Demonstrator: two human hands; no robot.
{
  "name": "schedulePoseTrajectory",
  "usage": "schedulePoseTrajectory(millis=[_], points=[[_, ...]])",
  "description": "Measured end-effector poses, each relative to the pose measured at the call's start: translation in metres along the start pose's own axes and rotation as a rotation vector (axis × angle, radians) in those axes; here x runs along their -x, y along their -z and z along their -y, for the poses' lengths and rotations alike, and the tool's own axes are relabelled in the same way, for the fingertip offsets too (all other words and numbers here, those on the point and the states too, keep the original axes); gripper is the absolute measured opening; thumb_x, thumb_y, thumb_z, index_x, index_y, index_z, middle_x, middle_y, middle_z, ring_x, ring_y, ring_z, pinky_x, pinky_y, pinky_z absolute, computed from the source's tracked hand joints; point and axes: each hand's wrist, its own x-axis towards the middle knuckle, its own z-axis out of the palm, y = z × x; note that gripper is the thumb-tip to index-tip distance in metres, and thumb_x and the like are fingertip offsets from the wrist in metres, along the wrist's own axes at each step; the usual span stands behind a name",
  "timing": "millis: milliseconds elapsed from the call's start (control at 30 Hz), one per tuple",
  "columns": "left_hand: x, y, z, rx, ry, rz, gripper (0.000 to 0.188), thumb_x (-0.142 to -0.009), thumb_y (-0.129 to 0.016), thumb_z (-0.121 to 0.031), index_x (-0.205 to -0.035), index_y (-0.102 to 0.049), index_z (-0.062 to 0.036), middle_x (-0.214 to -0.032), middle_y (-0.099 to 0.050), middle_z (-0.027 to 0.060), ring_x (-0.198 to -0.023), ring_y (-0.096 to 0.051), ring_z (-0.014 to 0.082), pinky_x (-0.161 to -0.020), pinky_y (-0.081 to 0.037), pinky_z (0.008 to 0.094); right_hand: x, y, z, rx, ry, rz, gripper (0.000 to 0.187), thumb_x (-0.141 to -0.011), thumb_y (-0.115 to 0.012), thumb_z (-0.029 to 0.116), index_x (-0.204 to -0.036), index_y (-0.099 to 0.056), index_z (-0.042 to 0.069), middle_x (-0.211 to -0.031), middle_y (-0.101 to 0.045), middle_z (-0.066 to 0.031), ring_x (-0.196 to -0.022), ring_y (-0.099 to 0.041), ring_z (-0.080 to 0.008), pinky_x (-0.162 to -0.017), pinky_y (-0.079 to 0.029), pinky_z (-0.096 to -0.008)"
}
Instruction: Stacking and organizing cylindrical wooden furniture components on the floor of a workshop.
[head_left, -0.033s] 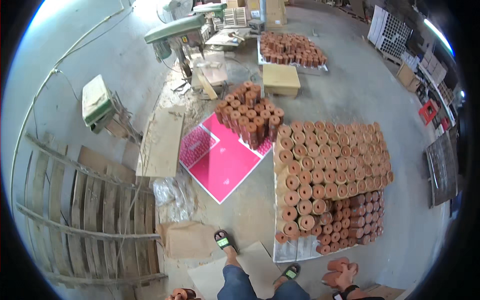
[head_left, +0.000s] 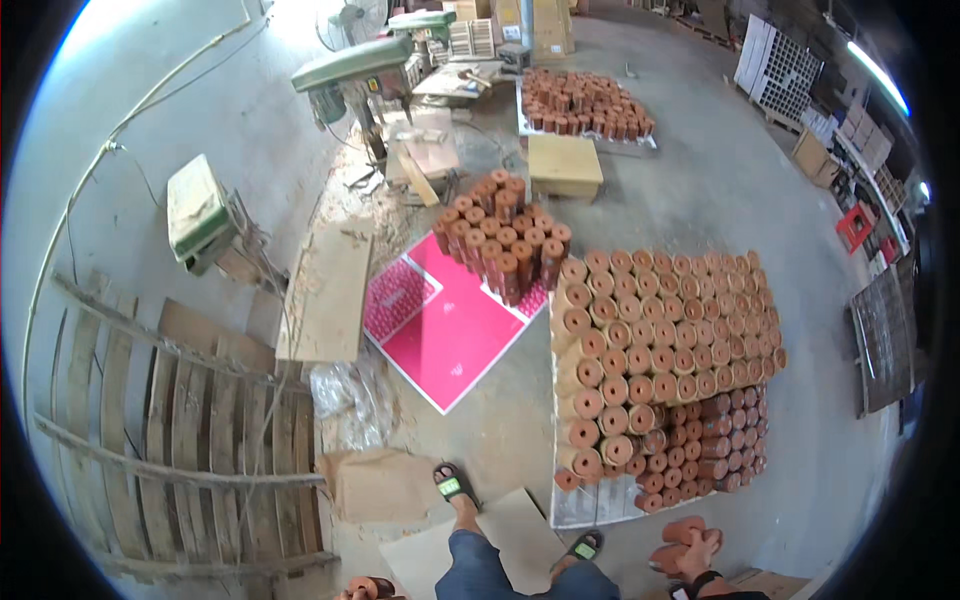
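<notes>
Large cylinder stack [head_left: 670, 340] on pale base [head_left: 592, 503], right of pink sheet [head_left: 452, 350]. Pink sheet on floor [head_left: 495, 432], upright cylinder cluster [head_left: 503, 240] along its far right side. Right hand [head_left: 702, 553] grasping two reddish-brown cylinders [head_left: 684, 529], near stack's closest edge. Left hand [head_left: 354, 595], mostly cut off by lower edge, grasping brown cylinder [head_left: 375, 587].

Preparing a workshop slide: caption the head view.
Left hand and right hand hold brown cylinders; packed cylinder rows sit ahead-right.

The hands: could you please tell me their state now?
Left hand: at a brown cylinder; grip cut off, cannot tell.
Right hand: closed, holding reddish-brown cylinders.
</notes>
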Motion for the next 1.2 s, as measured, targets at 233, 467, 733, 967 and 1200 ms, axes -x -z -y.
schedulePoseTrajectory(millis=[233, 467, 733, 967, 1200], points=[[-0.133, 0.129, -0.049, 0.273, -0.267, -0.017, 0.071, -0.059, -0.075, -0.021, -0.126, -0.057, -0.0064, -0.145, -0.028, 0.0347, -0.131, -0.035, 0.0520, -0.107, -0.038, 0.0513, -0.009, 0.080, 0.127, -0.329, -0.430, -0.002, 0.076, -0.065, -0.079, 0.016, -0.136, -0.050, 0.015, -0.154, -0.006, -0.0293, -0.139, -0.019, -0.0493, -0.111, -0.031, -0.0467], [-0.214, 0.296, -0.239, -0.035, -0.616, -0.258, 0.058, -0.073, -0.067, -0.029, -0.128, -0.059, -0.0142, -0.147, -0.032, 0.0315, -0.129, -0.040, 0.0531, -0.105, -0.041, 0.0545, -0.074, 0.048, 0.209, -0.465, -0.327, -0.174, 0.080, -0.063, -0.079, 0.007, -0.136, -0.048, 0.014, -0.157, -0.012, -0.0228, -0.139, -0.026, -0.0448, -0.107, -0.038, -0.0448], [-0.265, 0.431, -0.487, -0.230, -0.841, -0.167, 0.078, -0.071, -0.075, -0.051, -0.138, -0.051, -0.0187, -0.156, -0.018, 0.0284, -0.134, -0.030, 0.0563, -0.102, -0.046, 0.0533, -0.138, 0.179, 0.421, -0.510, -0.342, -0.170, 0.066, -0.071, -0.073, 0.000, -0.132, -0.051, 0.010, -0.160, -0.004, -0.0217, -0.144, -0.013, -0.0484, -0.112, -0.029, -0.0513], [-0.364, 0.449, -0.674, -0.348, -1.017, -0.196, 0.062, -0.077, -0.071, -0.032, -0.134, -0.052, -0.0191, -0.157, -0.018, 0.0218, -0.132, -0.033, 0.0545, -0.095, -0.051, 0.0543, -0.331, 0.180, 0.473, -0.488, -0.109, -0.098, 0.068, -0.073, -0.071, 0.000, -0.136, -0.049, 0.011, -0.158, -0.008, -0.0224, -0.142, -0.018, -0.0483, -0.107, -0.037, -0.0512], [-0.450, 0.443, -0.810, -0.414, -1.090, -0.139, 0.062, -0.077, -0.074, -0.041, -0.132, -0.054, -0.0185, -0.157, -0.018, 0.0219, -0.131, -0.030, 0.0568, -0.096, -0.050, 0.0567, -0.487, 0.185, 0.565, -0.329, -0.156, -0.129, 0.071, -0.070, -0.075, 0.002, -0.135, -0.051, 0.014, -0.156, -0.012, -0.0234, -0.142, -0.018, -0.0488, -0.114, -0.028, -0.0520]])
